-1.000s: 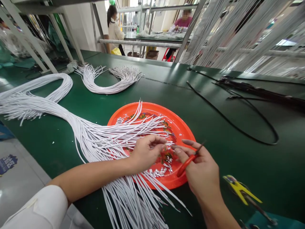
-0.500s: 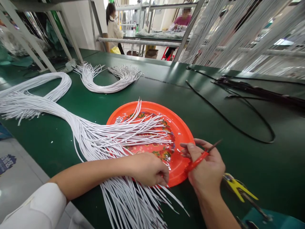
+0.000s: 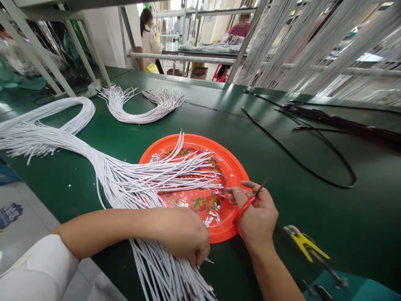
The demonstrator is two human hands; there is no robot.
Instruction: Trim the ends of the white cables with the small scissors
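Observation:
A thick bundle of white cords [image 3: 125, 179] runs in from the left. One part fans across an orange-red tray [image 3: 239, 167] with a printed fruit pattern; another part hangs toward the table's near edge. My left hand [image 3: 184, 236] is closed over the lower cords, and a cord tip pokes out by its fingers. In my right hand [image 3: 258, 219], at the tray's right rim, are red-handled scissors [image 3: 246, 209], their dark blades pointing up and right. Thumb and forefinger of that hand reach toward the cord ends. Small silvery bits [image 3: 213, 215] lie on the tray.
Yellow-handled pliers [image 3: 305, 242] lie right of my right hand, near a teal object [image 3: 351, 286]. Black cords [image 3: 313, 163] stretch over the green table [image 3: 213, 113]. Another white cord bundle [image 3: 140, 115] lies behind. Two people are beyond the metal rack [image 3: 188, 56].
My left hand has moved down and left, drawing back from the tray over the lower cords. My right hand, holding the scissors, has shifted left toward the cord ends.

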